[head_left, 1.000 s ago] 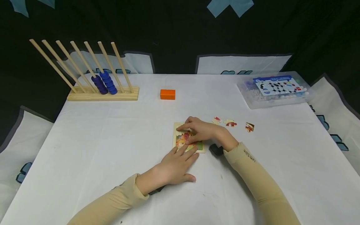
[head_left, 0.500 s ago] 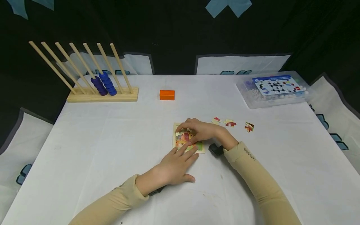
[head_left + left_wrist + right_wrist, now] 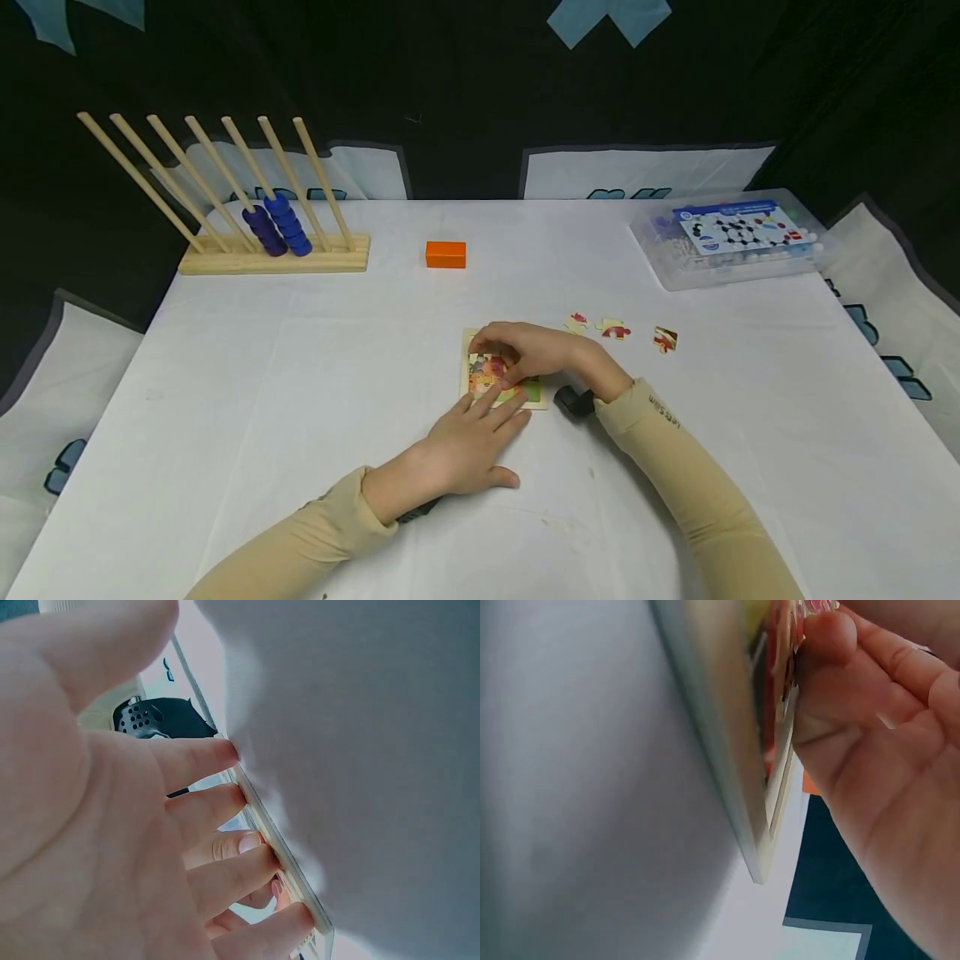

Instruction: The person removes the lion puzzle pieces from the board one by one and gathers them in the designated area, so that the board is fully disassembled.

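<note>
The wooden puzzle tray [image 3: 466,379] lies on the table, with colourful pieces [image 3: 483,375] in it. My left hand [image 3: 468,446] lies spread, palm down, at its near edge; in the left wrist view the fingertips [image 3: 262,859] touch the tray's rim [image 3: 289,874]. Over the tray arches my right hand [image 3: 536,350], its bent fingers at the upper left and its thumb lower on the pieces. The right wrist view shows the thumb tip [image 3: 831,637] against the puzzle surface inside the rim [image 3: 739,750]. Whether a piece sits between thumb and fingers is hidden.
Loose puzzle pieces [image 3: 613,329] lie right of the tray, one [image 3: 664,339] farther out. An orange block [image 3: 446,255] stands behind it. At the back left is a peg rack [image 3: 273,263] with blue rings; at the back right, a clear plastic box [image 3: 738,237].
The fingers of my right hand have bent more and drawn slightly down from the tray's upper edge. My left hand has stayed nearly still.
</note>
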Action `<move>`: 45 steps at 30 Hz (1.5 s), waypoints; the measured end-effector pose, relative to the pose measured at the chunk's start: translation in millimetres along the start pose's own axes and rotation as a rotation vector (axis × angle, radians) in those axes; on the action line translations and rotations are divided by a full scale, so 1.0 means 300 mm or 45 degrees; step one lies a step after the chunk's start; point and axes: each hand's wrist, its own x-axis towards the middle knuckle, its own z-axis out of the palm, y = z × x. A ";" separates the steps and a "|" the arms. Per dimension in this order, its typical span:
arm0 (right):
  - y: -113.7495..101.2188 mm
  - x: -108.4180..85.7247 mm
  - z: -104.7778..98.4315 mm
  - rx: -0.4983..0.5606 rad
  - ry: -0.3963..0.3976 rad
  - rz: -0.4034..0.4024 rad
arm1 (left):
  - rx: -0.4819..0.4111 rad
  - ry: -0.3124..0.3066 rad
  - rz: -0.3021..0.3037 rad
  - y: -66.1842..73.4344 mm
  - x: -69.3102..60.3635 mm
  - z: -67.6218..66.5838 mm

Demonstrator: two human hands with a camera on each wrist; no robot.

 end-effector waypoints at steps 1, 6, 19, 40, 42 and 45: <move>0.002 0.000 0.000 0.019 -0.001 -0.001 | 0.000 -0.002 -0.001 0.000 0.000 0.000; 0.011 -0.001 0.001 0.104 -0.003 -0.012 | 0.003 -0.014 -0.001 -0.001 0.003 0.001; 0.009 0.012 0.005 0.025 0.017 0.006 | 0.005 -0.026 0.003 -0.002 0.002 -0.001; 0.103 -0.299 -0.131 0.167 0.149 0.281 | -0.007 -0.013 -0.007 0.001 0.001 -0.001; 0.110 -0.311 -0.134 0.157 0.157 0.342 | -0.011 -0.012 -0.006 0.001 0.000 -0.002; 0.115 -0.318 -0.132 0.113 0.152 0.428 | -0.007 -0.009 -0.004 0.001 0.000 -0.002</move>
